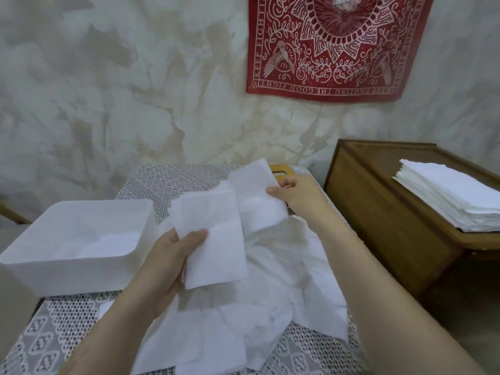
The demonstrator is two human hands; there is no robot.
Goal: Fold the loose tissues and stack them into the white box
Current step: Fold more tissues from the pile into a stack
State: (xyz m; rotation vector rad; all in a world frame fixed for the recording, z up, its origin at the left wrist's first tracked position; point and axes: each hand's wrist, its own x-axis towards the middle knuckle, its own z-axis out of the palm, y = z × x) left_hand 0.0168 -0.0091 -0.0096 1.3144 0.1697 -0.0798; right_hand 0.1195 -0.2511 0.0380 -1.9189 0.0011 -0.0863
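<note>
My left hand [169, 257] grips a folded white tissue [213, 239] by its left edge, thumb on top, above the table. My right hand [293, 192] pinches a second white tissue [257, 196] at its right edge, held up just behind and to the right of the first. The two tissues overlap near the middle. A pile of loose crumpled tissues [270, 288] lies on the lace-covered table below both hands. The white box [35, 266] stands open at the left of the table, with some white tissue lying on its floor.
A lace tablecloth [54, 328] covers the small table. To the right stands a wooden cabinet [378, 217] with a neat stack of flat tissues [454, 196] on top. A yellow-brown object [280, 169] peeks out behind the right hand. A red bandana [332, 44] hangs on the wall.
</note>
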